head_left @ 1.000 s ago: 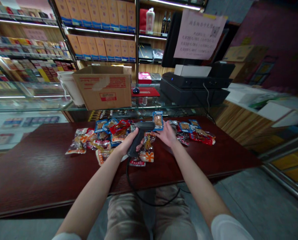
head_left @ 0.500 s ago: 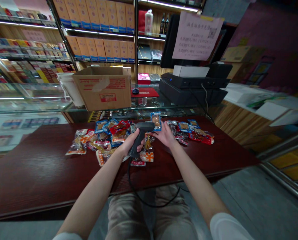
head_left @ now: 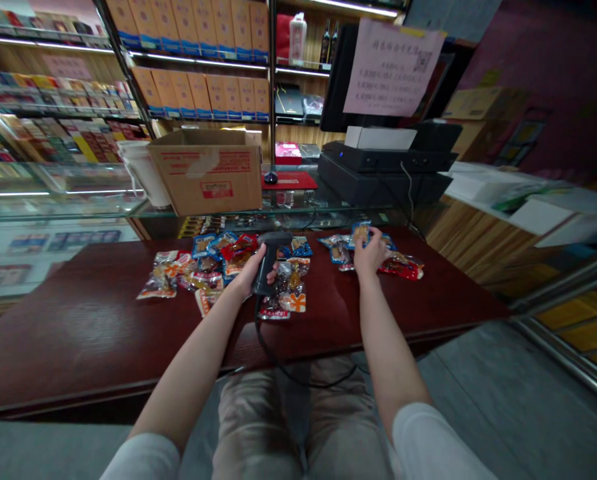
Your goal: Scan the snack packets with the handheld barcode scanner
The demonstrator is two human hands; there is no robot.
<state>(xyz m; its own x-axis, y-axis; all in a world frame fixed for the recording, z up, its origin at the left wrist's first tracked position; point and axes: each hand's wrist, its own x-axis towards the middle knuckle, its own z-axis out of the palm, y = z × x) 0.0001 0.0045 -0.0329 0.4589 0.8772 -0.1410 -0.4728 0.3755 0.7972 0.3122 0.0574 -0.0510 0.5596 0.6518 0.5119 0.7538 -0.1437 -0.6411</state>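
My left hand (head_left: 252, 272) is wrapped round the handle of a black barcode scanner (head_left: 267, 263), its head pointing right above the table. Under and around it lies a heap of packaged snacks (head_left: 211, 257) in red, blue and clear wrappers. My right hand (head_left: 371, 255) is over a smaller group of packets on the right, its fingers closed on a blue-edged snack packet (head_left: 361, 231). A red packet (head_left: 403, 267) lies just right of that hand. Another blue packet (head_left: 301, 247) rests right of the scanner. The fingertips of my right hand partly cover the held packet.
The dark red table (head_left: 93, 333) bears the packets. Behind it, a cardboard box (head_left: 211, 175), a white cup-like container (head_left: 145, 175) and a black cash register (head_left: 383, 177) stand on a glass counter. The scanner's cable (head_left: 298, 380) loops down near my lap.
My right hand has carried the blue-edged packet from in front of the scanner rightward to the right-hand group. The scanner has shifted slightly left and up in view, still in my left hand.
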